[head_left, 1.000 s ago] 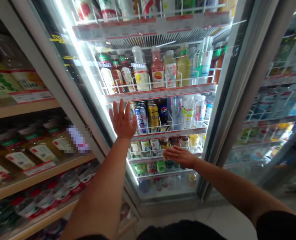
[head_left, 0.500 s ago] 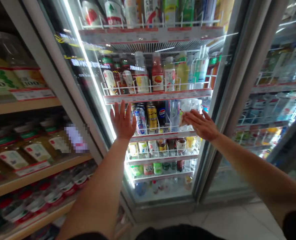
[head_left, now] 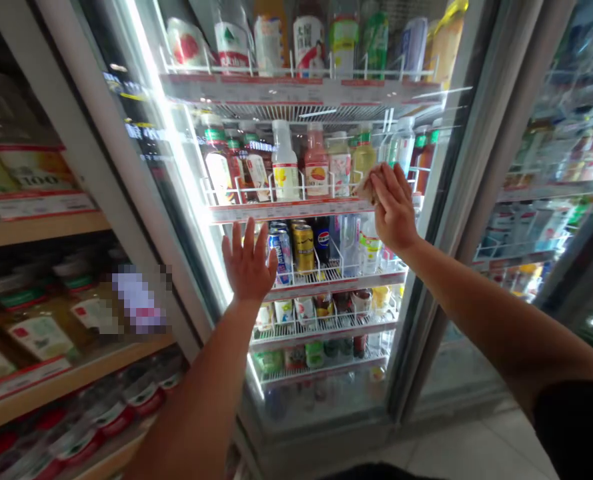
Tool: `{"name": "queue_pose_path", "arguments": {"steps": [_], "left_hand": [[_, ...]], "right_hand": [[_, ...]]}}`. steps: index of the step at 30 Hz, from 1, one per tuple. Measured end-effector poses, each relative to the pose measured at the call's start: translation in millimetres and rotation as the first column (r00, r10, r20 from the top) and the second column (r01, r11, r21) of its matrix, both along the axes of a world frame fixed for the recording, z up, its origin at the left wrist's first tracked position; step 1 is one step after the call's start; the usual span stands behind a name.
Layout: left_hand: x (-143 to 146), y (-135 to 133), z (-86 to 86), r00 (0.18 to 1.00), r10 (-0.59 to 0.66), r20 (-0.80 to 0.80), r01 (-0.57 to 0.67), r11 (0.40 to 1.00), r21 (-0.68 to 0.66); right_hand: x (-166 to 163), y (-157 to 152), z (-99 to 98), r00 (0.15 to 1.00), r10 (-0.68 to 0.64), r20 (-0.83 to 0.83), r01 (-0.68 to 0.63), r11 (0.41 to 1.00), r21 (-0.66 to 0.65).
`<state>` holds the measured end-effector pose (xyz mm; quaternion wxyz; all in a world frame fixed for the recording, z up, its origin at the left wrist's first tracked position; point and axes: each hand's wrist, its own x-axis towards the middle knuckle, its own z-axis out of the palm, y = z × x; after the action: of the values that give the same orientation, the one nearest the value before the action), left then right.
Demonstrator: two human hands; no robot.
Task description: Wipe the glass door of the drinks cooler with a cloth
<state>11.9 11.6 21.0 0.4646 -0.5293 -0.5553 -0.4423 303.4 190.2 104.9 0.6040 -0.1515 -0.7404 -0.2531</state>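
Note:
A closed glass door of a lit drinks cooler fills the middle of the head view. My left hand lies against the glass with its fingers spread, in front of the shelf of cans, and holds nothing. Higher and to the right, my right hand presses a pale, crumpled cloth to the glass. The cloth pokes out at the left of my fingers, and the rest of it is hidden beneath the hand. Behind the glass near that hand stand bottles, one with pink juice.
Wooden shelves with juice bottles stand close on the left. The door's metal frame runs along the right, beside another cooler. Tiled floor shows below.
My right hand has moved up the glass with the cloth, from the can shelf to the bottle shelf above. My left hand stays spread at about the same place; the view has shifted slightly.

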Motion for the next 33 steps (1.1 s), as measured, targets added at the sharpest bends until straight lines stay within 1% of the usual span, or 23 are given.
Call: {"name": "queue_pose_path", "arguments": {"steps": [3, 5, 7, 9, 10, 12, 14, 17, 21, 23, 24, 25, 26, 28, 30, 33], "left_hand": [[-1, 0, -1.4, 1.000, -0.029, 0.011, 0.029, 1.000, -0.009], [-1, 0, -1.9, 0.998, -0.059, 0.036, 0.060, 0.998, -0.025], [-1, 0, -2.1, 0.996, -0.067, 0.062, 0.069, 0.997, -0.044], [-1, 0, -2.4, 0.997, -0.049, 0.066, 0.053, 0.997, -0.056], [-1, 0, -2.7, 0.997, -0.041, 0.061, 0.044, 0.997, -0.056], [-1, 0, -3.3, 0.999, -0.026, 0.044, 0.028, 0.999, -0.044], [-2, 0, -3.8, 1.000, -0.016, 0.007, 0.016, 0.999, -0.032], [-1, 1, -4.0, 0.999, 0.010, -0.042, -0.010, 1.000, -0.008], [0, 1, -3.8, 0.999, 0.027, -0.025, -0.027, 1.000, -0.011], [0, 1, -4.0, 0.999, 0.025, -0.026, -0.025, 0.999, -0.020], [0, 1, -4.1, 0.999, 0.030, -0.033, -0.031, 0.999, -0.018], [-1, 1, -4.2, 0.998, 0.040, -0.049, -0.041, 0.999, -0.010], [-1, 2, -4.3, 0.996, 0.052, -0.073, -0.052, 0.999, 0.002], [-1, 2, -4.2, 0.991, 0.071, -0.115, -0.067, 0.997, 0.035], [0, 2, -3.9, 0.989, 0.071, -0.130, -0.063, 0.996, 0.064], [0, 2, -3.6, 0.989, 0.069, -0.130, -0.060, 0.996, 0.069]], "right_hand": [[-19, -1, 36.9, 1.000, -0.018, -0.008, 0.018, 1.000, 0.006], [-28, 0, 63.3, 0.999, -0.038, 0.013, 0.038, 0.999, -0.011], [-35, 0, 85.6, 0.997, -0.058, 0.040, 0.060, 0.998, -0.034], [-39, -2, 98.9, 0.995, -0.078, 0.058, 0.081, 0.995, -0.054], [-40, -5, 101.2, 0.994, -0.083, 0.066, 0.087, 0.995, -0.057], [-41, -12, 96.4, 0.993, -0.079, 0.088, 0.084, 0.995, -0.050], [-41, -20, 79.9, 0.990, -0.057, 0.126, 0.061, 0.998, -0.026], [-41, -30, 38.7, 0.978, 0.009, 0.207, -0.014, 1.000, 0.024], [-37, -32, -23.4, 0.939, 0.120, 0.322, -0.155, 0.984, 0.087], [-32, -31, -43.9, 0.889, 0.149, 0.433, -0.201, 0.977, 0.076], [-29, -31, -49.0, 0.857, 0.154, 0.492, -0.214, 0.975, 0.067], [-25, -30, -50.3, 0.826, 0.154, 0.543, -0.220, 0.974, 0.059], [-22, -30, -47.7, 0.801, 0.147, 0.581, -0.219, 0.974, 0.054], [-17, -27, -31.4, 0.792, 0.126, 0.597, -0.193, 0.980, 0.049], [-14, -23, -3.6, 0.834, 0.111, 0.540, -0.156, 0.987, 0.038], [-15, -15, 47.7, 0.919, 0.106, 0.381, -0.124, 0.992, 0.023]]}}
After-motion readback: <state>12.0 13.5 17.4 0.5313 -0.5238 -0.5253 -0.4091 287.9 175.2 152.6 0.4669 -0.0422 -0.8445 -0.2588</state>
